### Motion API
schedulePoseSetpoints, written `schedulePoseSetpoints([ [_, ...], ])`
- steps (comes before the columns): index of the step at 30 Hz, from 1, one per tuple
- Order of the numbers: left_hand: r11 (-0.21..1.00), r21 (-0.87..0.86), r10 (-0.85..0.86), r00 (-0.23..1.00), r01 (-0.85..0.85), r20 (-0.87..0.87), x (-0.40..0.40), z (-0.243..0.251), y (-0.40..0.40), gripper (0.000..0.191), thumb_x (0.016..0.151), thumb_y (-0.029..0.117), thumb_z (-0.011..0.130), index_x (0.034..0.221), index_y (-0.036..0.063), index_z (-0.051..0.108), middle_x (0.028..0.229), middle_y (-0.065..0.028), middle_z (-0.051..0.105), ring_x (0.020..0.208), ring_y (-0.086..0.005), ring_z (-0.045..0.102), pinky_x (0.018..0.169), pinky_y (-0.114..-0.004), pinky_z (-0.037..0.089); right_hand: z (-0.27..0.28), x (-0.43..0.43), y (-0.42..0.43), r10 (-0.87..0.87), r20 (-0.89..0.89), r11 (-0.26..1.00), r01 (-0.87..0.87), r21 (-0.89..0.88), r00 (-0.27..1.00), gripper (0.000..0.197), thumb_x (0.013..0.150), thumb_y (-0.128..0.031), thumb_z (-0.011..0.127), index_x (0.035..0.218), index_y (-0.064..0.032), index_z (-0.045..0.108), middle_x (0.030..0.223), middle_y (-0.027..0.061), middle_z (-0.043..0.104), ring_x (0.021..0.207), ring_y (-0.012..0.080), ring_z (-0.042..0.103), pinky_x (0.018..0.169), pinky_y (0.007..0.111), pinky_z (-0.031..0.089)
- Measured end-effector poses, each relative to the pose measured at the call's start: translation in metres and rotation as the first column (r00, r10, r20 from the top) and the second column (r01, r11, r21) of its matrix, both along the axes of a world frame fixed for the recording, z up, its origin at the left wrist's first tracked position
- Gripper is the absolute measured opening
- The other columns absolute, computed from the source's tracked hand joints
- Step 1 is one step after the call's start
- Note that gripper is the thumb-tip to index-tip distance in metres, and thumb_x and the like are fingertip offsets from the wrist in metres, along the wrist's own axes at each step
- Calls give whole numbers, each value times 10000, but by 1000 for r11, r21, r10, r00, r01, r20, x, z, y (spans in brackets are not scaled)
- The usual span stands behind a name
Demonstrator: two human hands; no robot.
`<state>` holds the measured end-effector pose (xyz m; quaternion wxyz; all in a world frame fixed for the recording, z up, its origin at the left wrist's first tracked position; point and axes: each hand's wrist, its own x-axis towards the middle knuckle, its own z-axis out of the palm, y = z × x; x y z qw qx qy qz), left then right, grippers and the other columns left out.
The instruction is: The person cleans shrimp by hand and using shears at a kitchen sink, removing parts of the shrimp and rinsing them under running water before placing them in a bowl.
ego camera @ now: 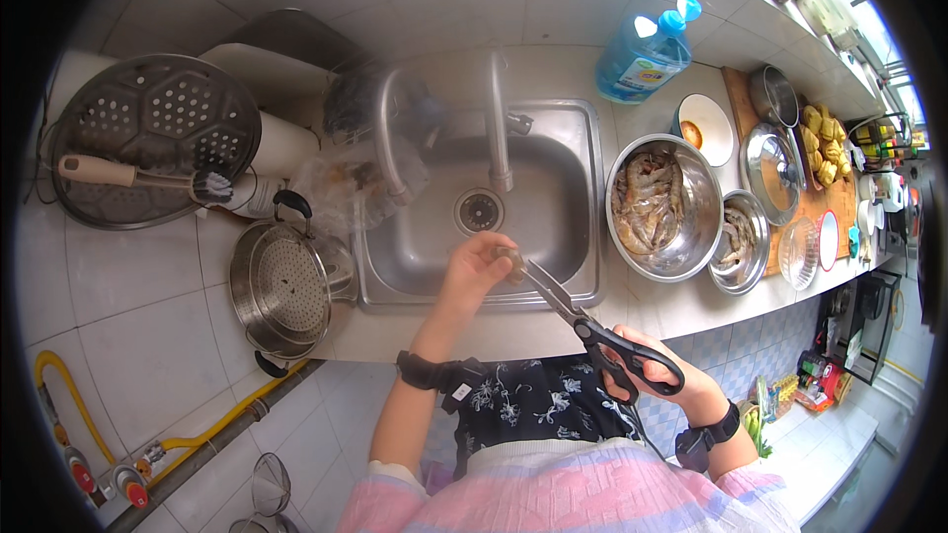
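Observation:
Over the near edge of a stainless steel sink (415, 255), my left hand (474, 270) pinches a shrimp (509, 260) between thumb and fingers. My right hand (659, 370) grips the black handles of kitchen scissors (592, 329), whose blade tips meet the shrimp. To the right of the sink, a large steel bowl (692, 207) holds a pile of raw shrimp (648, 203). Beside it, a smaller steel bowl (757, 252) contains more shrimp pieces (735, 237). The far part of the held shrimp is partly hidden by my fingers.
Two faucet spouts (498, 126) reach over the sink. A blue detergent bottle (644, 59) and a white bowl (715, 133) stand behind the steel bowls. Farther right, a wooden board (796, 237) carries a pot lid (766, 174) and ginger (823, 144). A steamer pot (285, 289) stands left.

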<state>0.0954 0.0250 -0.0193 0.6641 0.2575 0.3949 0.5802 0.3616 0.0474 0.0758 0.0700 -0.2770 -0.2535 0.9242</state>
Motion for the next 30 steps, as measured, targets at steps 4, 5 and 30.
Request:
schedulePoseSetpoints([
  [4,1000,-2,14,1000,-14,-4,2,-2,-1,271,807,235,653,978,64,531,823,-45,600,787,-133,587,672,-252,490,-1,2,-1,-2,1,1000,2,15,1000,594,710,-503,678,968,-43,404,757,58,443,611,149,441,523,250,318],
  [5,1000,-1,14,1000,-14,-6,2,-2,-1,271,807,235,653,978,64,531,823,-45,600,787,-133,587,672,-252,490,-1,3,-1,-1,-4,1000,1,17,1000,594,713,-502,676,973,-42,405,757,59,445,612,149,441,525,249,317],
  [30,998,33,47,996,-50,75,11,1,-3,255,818,253,641,961,79,522,819,-35,581,736,-103,534,657,-232,434,-6,0,-7,-33,66,996,28,80,997,349,833,-191,632,836,-126,290,769,54,521,618,120,497,555,228,375],
])
